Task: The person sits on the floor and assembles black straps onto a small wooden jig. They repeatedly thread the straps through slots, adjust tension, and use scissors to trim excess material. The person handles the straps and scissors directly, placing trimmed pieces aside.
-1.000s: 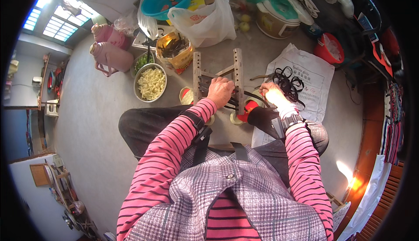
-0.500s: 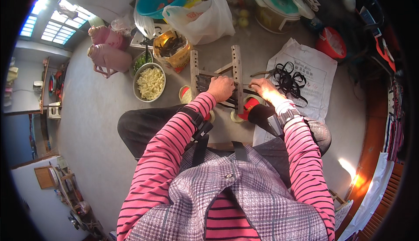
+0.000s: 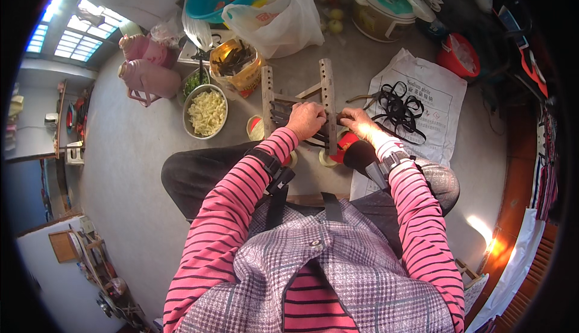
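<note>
Have a wooden frame (image 3: 327,89) near the shoes (image 3: 345,140), its long axis, along drilled rails (image 3: 266,89), pointing forward. Hold left hand (image 3: 307,120) curled between them, right hand (image 3: 357,121) half-curled beside the right rail (image 3: 330,107); cannot tell whether gripping anything.

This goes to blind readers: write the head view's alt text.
A seated person has the left hand within a wooden frame, the right hand beside its right post. Loose black strips lie on a white sack to the right; a bowl of pale food stands to the left.

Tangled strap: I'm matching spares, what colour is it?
The tangled strap is black, best seen in the head view.
</note>
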The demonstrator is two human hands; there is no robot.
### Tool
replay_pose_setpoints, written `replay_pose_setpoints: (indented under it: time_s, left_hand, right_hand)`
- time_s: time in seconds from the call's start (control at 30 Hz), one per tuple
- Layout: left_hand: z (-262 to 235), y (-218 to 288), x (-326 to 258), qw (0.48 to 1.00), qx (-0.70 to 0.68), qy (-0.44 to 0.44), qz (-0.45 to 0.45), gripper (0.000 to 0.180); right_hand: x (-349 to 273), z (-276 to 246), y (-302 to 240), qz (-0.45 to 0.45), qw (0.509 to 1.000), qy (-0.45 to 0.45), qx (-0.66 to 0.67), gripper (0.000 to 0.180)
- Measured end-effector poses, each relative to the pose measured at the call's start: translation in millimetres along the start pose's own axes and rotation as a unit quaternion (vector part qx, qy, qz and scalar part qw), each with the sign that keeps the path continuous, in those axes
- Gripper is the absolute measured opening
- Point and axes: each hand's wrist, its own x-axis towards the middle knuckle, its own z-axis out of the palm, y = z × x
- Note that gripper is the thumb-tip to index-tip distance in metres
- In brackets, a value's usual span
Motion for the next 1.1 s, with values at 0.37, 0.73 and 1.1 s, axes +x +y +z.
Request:
replay_pose_setpoints:
  time_s: [0.37, 0.73, 1.1]
  left_hand:
    - [7.0, 4.1, -6.0, 0.998, 0.044, 0.044, 0.013, 0.009]
    - [-0.6, 3.2, -16.0, 0.993, 0.078, 0.084, 0.028, 0.018]
    - [-20.2, -32.9, -56.0, 0.908, 0.08, 0.279, -0.304, 0.034]
  right_hand:
    - [4.2, 12.7, 3.6, 0.034, 0.999, 0.028, 0.017, 0.02]
    - [-12.3, -11.7, -6.9, -0.07, 0.972, 0.092, -0.203, 0.023]
    - [-23.4, 3.5, -56.4, -0.02, 0.98, 0.032, -0.193, 0.046]
